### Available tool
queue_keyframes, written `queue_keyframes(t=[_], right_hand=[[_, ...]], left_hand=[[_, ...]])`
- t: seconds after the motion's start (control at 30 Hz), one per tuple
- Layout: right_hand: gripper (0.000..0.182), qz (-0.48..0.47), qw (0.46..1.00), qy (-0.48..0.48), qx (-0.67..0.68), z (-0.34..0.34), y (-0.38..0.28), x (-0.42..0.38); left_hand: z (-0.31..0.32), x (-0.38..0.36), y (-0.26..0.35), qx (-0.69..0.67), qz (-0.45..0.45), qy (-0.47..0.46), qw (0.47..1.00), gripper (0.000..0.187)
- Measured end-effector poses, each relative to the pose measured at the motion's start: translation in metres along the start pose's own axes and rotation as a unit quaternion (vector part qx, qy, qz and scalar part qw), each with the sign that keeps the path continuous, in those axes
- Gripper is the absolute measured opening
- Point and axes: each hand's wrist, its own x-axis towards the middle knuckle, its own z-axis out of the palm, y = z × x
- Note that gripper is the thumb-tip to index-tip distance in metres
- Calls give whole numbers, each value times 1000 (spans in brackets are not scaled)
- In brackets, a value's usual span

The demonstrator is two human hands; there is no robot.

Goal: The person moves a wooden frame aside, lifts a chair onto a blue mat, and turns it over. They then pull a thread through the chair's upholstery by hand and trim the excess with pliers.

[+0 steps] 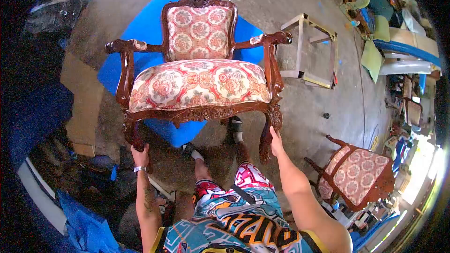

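A carved dark-wood armchair (pixel 199 84) with red and cream floral upholstery faces me, its padded seat and backrest in full view. My left hand (pixel 139 154), with a watch on the wrist, is closed round the lower part of its left front leg. On the other side, my right hand (pixel 275 141) grips the right front leg, the fingers partly hidden behind the wood. My feet show below the front rail, between the two legs.
A blue sheet (pixel 159 11) lies on the concrete floor under the armchair. To the right are a bare stool-like frame (pixel 300 47) and another floral chair (pixel 358 175) lying tipped over. Foam pieces (pixel 408 42) are piled at far right, and blue material (pixel 86 222) lies at lower left.
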Motion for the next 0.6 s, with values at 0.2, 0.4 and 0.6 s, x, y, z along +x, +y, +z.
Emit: queue_keyframes(t=[0.2, 0.4, 0.6], right_hand=[[63, -175, 955, 189, -143, -7, -27, -2], [45, -287, 939, 107, -154, 79, -187, 10], [47, -138, 971, 130, -146, 134, -203, 50]], left_hand=[[-18, -51, 44, -20, -4, 47, 999, 89], [-19, -146, 46, -90, 62, -3, 994, 81], [-16, -254, 20, -11, 51, -10, 999, 74]])
